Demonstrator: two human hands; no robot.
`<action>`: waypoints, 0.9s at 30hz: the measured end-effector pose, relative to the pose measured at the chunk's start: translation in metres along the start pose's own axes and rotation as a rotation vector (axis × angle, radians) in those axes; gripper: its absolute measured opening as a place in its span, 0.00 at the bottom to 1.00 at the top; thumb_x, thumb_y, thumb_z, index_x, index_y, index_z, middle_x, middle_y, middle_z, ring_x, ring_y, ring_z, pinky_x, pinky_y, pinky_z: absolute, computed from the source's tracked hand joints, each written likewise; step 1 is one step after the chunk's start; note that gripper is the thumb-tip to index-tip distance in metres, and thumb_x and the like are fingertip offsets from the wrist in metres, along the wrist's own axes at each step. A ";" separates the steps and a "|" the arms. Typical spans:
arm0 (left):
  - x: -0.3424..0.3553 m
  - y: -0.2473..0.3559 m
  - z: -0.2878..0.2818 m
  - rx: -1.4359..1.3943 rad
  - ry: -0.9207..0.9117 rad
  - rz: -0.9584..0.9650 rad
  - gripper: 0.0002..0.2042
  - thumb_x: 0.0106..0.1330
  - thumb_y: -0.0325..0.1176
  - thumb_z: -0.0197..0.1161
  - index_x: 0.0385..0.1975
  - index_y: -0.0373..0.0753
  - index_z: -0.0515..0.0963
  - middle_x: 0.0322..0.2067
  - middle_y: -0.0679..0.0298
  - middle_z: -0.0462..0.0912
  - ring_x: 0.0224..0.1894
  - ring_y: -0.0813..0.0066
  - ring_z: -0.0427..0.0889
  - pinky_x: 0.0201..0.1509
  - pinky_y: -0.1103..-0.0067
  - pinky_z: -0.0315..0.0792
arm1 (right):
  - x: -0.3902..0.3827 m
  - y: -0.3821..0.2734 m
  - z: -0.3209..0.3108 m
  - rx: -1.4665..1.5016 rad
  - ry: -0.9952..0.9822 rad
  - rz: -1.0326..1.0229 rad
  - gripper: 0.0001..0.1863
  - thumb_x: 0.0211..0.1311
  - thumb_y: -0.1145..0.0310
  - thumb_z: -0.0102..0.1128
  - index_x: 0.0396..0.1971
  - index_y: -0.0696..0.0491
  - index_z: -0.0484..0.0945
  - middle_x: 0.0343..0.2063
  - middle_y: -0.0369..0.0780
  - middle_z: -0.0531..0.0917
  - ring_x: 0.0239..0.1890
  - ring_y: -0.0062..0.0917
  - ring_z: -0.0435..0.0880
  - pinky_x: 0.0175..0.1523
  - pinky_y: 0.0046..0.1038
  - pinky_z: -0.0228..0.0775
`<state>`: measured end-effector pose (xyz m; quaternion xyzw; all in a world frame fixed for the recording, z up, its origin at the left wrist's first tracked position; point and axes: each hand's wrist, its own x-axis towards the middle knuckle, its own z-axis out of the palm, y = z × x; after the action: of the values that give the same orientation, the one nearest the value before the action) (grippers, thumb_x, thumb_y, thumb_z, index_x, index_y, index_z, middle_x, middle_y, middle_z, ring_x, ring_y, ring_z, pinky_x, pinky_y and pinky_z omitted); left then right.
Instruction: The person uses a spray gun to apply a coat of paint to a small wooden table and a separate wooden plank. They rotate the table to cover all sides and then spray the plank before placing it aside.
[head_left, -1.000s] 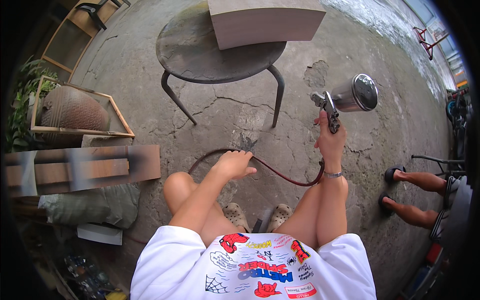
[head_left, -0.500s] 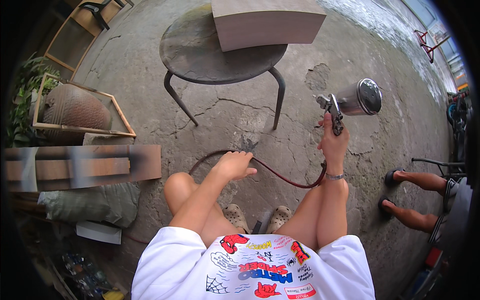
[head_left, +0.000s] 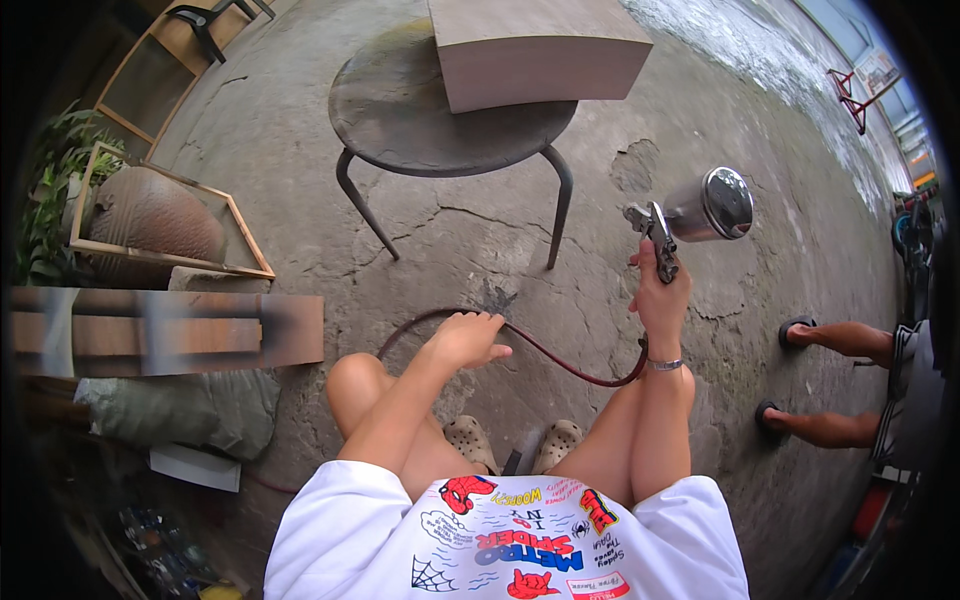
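Note:
My right hand [head_left: 662, 305] is wrapped round the grip of a metal spray gun [head_left: 655, 240], held up right of the round stool. A shiny silver paint cup [head_left: 722, 204] is attached to the gun and tilts to the right. From below that hand a dark red hose [head_left: 570, 366] curves left, passing by the fingers of my left hand [head_left: 468, 338]. The left hand hangs palm down past my left knee, thumb apart from the fingers; whether it touches the hose is unclear. Beyond both hands, a pale box-like board piece [head_left: 545, 75] rests on the dark stool [head_left: 450, 145].
On the left are a paint-streaked plank [head_left: 290, 325], a thin wooden frame [head_left: 245, 235] around a brown clay pot [head_left: 155, 215], and a grey-green sack [head_left: 190, 415]. A person's legs [head_left: 840, 430] reach in from the right. The concrete floor [head_left: 480, 225] is cracked.
The spray gun and my right hand have shifted slightly left and down, and the cup has turned a little. The stool and box sit slightly lower in view. My left hand is nearly unchanged.

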<state>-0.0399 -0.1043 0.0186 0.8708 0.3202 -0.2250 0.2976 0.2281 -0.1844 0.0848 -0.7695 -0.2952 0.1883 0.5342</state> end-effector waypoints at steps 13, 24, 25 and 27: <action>-0.063 0.064 0.003 -0.251 0.332 0.071 0.06 0.72 0.31 0.56 0.43 0.39 0.75 0.33 0.50 0.85 0.38 0.48 0.85 0.41 0.58 0.78 | -0.062 -0.024 0.001 0.131 -0.074 0.037 0.13 0.72 0.64 0.63 0.38 0.61 0.82 0.20 0.33 0.80 0.12 0.12 0.71 0.16 0.20 0.59; -0.194 0.127 0.044 -0.660 0.263 -0.028 0.14 0.67 0.40 0.61 0.28 0.35 0.83 0.33 0.50 0.83 0.37 0.46 0.83 0.40 0.58 0.76 | -0.145 -0.090 -0.030 -0.039 -0.334 0.009 0.10 0.69 0.69 0.64 0.43 0.61 0.79 0.28 0.41 0.83 0.30 0.25 0.79 0.38 0.28 0.71; -0.225 0.138 0.037 -0.654 0.258 -0.021 0.13 0.67 0.40 0.61 0.28 0.36 0.83 0.32 0.50 0.83 0.36 0.46 0.83 0.40 0.58 0.76 | -0.157 -0.111 -0.038 -0.040 -0.376 0.041 0.12 0.70 0.68 0.64 0.45 0.61 0.78 0.28 0.41 0.82 0.30 0.26 0.78 0.39 0.30 0.71; -0.290 0.159 0.016 -0.666 0.237 -0.067 0.13 0.66 0.40 0.62 0.28 0.36 0.84 0.30 0.51 0.82 0.33 0.47 0.83 0.39 0.58 0.76 | -0.176 -0.178 -0.059 -0.041 -0.462 0.226 0.13 0.70 0.68 0.64 0.45 0.62 0.77 0.27 0.42 0.80 0.30 0.27 0.77 0.39 0.32 0.71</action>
<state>-0.1342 -0.3360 0.2355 0.7350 0.4365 -0.0151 0.5186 0.0858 -0.2967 0.2680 -0.7449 -0.3255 0.4113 0.4124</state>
